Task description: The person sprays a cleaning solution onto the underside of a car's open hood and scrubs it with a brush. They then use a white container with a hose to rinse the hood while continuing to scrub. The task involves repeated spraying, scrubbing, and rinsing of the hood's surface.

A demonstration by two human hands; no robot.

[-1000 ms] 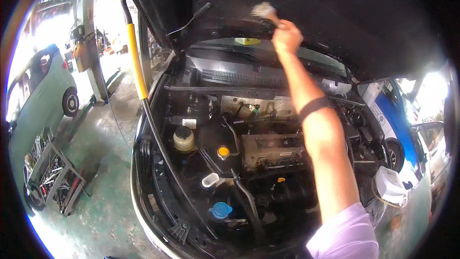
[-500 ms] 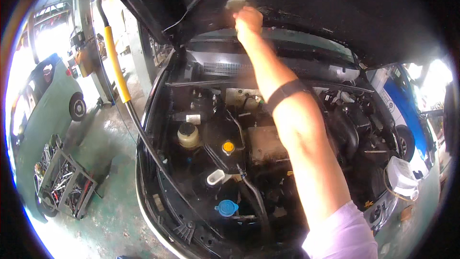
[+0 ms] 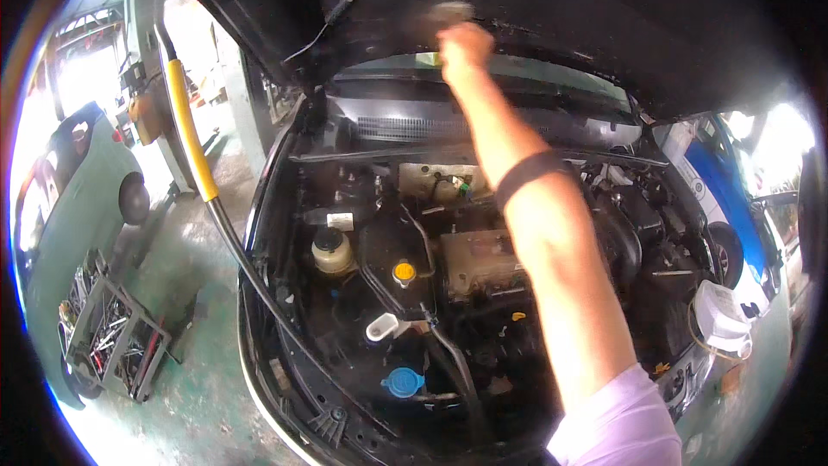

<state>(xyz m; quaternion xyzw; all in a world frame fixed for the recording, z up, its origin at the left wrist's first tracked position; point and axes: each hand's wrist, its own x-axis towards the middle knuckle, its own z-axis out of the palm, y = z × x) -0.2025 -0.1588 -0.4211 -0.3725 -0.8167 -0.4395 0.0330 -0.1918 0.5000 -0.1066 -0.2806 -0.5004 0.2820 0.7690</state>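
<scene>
My right arm, with a dark band [image 3: 528,178] round the forearm, reaches over the engine bay. My right hand [image 3: 467,45] is closed at the underside of the raised hood [image 3: 552,0]. It grips a pale greyish thing [image 3: 450,12], smeared by motion, that lies against or close to the hood's black lining; its kind cannot be made out. Below the arm is the engine [image 3: 483,261], with a yellow cap [image 3: 404,272], a blue cap [image 3: 403,382] and a black-capped reservoir [image 3: 332,250]. My left hand is out of view.
A hose with a yellow sleeve [image 3: 190,129] hangs along the car's left side. A metal cart [image 3: 116,328] full of tools stands on the floor at left, near a light green car [image 3: 78,207]. A white plastic container [image 3: 723,321] sits at the front right edge.
My right hand has swept a little to the right along the hood's underside, with the pale thing still in it. The whole view has shifted slightly.
</scene>
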